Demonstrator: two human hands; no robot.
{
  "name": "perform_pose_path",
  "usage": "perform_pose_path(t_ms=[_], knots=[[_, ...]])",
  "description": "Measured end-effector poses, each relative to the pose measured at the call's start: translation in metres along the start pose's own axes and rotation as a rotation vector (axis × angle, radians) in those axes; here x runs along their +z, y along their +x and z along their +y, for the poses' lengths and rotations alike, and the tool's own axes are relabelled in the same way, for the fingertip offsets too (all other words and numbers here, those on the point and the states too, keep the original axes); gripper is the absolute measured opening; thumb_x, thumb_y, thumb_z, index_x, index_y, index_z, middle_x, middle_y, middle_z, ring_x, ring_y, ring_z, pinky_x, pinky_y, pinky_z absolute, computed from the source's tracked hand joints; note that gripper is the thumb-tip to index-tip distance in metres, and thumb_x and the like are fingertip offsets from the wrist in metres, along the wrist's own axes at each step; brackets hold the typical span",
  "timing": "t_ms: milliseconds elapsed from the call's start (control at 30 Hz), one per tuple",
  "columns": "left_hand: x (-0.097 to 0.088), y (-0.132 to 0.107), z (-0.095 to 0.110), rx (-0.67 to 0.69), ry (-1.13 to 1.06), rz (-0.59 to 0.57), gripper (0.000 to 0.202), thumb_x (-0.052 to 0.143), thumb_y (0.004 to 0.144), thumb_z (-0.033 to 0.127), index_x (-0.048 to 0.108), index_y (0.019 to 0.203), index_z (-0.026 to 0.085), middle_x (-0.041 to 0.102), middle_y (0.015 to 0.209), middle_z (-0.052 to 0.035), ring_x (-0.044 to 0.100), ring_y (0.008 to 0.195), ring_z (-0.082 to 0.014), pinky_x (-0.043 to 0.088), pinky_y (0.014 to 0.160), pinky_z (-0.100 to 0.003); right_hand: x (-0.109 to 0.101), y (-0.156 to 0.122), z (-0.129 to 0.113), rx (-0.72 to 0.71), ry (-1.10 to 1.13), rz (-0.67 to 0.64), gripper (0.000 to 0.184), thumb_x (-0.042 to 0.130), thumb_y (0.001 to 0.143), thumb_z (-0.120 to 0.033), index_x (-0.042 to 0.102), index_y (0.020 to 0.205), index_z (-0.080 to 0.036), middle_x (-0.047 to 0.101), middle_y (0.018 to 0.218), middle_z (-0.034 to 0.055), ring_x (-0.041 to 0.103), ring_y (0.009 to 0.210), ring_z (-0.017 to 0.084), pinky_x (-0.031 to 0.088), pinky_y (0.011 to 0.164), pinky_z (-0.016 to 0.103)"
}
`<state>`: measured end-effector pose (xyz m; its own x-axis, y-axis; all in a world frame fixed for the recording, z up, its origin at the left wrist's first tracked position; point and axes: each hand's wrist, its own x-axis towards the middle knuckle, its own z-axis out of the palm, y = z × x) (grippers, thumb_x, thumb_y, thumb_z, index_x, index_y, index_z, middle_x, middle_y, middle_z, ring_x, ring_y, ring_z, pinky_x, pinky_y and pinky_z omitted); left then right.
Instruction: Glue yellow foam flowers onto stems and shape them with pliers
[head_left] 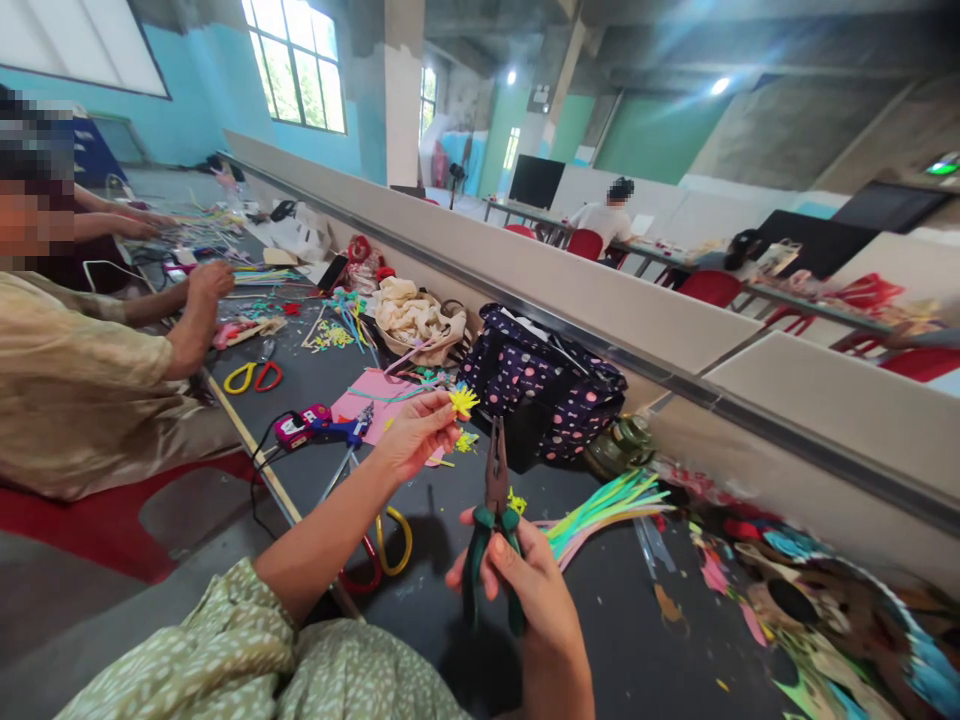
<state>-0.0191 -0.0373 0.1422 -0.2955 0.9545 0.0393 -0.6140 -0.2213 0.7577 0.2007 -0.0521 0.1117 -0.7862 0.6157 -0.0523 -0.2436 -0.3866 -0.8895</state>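
Between the thumb and fingers of my left hand [421, 437] is a small yellow flower [464, 401] with thin, spiky petals. My right hand [529, 565] is wrapped round the dark green handles of a pair of pliers [496, 485], whose jaws point up and away from me. The pliers and the flower are apart. Beyond my left hand a pink sheet [379, 398] lies on the dark table, with more yellow pieces [466, 441] near it. Scissors with red and yellow handles [396, 541] lie below my left forearm.
A bundle of coloured pipe cleaners [607, 515] lies right of the pliers. Behind stand a patterned navy bag [547, 380] and a low partition [480, 240]. A pink glue gun [304, 427] is at left, near a co-worker [82, 370]. Colourful scraps [810, 600] cover the right side.
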Motion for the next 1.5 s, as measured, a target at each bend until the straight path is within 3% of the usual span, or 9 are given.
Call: perform_pose_path(t_ms=[567, 867, 1200, 1500], knots=[[0.004, -0.006, 0.0, 0.115, 0.079, -0.051, 0.034, 0.086, 0.058, 0.03, 0.07, 0.083, 0.014, 0.067, 0.064, -0.0023, 0.059, 0.049, -0.0119, 0.047, 0.045, -0.022, 0.006, -0.003, -0.002, 0.039, -0.036, -0.057, 0.045, 0.067, 0.084, -0.046, 0.064, 0.11, -0.01, 0.052, 0.047, -0.0039, 0.067, 0.058, 0.022, 0.046, 0.057, 0.028], [0.002, -0.007, -0.001, 0.144, 0.087, -0.087, 0.029, 0.084, 0.063, 0.031, 0.071, 0.084, 0.016, 0.067, 0.068, -0.002, 0.06, 0.051, -0.012, 0.047, 0.046, -0.023, 0.011, -0.003, -0.006, 0.046, -0.076, -0.074, 0.049, 0.069, 0.082, -0.051, 0.064, 0.108, -0.009, 0.066, 0.056, 0.0039, 0.059, 0.048, 0.015, 0.041, 0.052, 0.025], [0.01, -0.014, 0.005, 0.134, 0.088, -0.081, 0.031, 0.086, 0.06, 0.031, 0.068, 0.08, 0.015, 0.064, 0.064, -0.0002, 0.059, 0.048, -0.012, 0.046, 0.045, -0.024, 0.009, -0.003, -0.002, 0.034, -0.069, -0.081, 0.046, 0.068, 0.083, -0.048, 0.065, 0.109, -0.01, 0.056, 0.047, -0.0017, 0.068, 0.059, 0.021, 0.044, 0.054, 0.025], [0.004, -0.01, 0.001, 0.172, 0.103, -0.123, 0.029, 0.083, 0.064, 0.034, 0.069, 0.082, 0.016, 0.064, 0.069, -0.0015, 0.06, 0.05, -0.0122, 0.047, 0.046, -0.023, 0.009, -0.004, -0.001, 0.022, -0.026, -0.108, 0.047, 0.069, 0.082, -0.048, 0.065, 0.11, -0.01, 0.047, 0.045, -0.0055, 0.07, 0.061, 0.025, 0.048, 0.057, 0.03]])
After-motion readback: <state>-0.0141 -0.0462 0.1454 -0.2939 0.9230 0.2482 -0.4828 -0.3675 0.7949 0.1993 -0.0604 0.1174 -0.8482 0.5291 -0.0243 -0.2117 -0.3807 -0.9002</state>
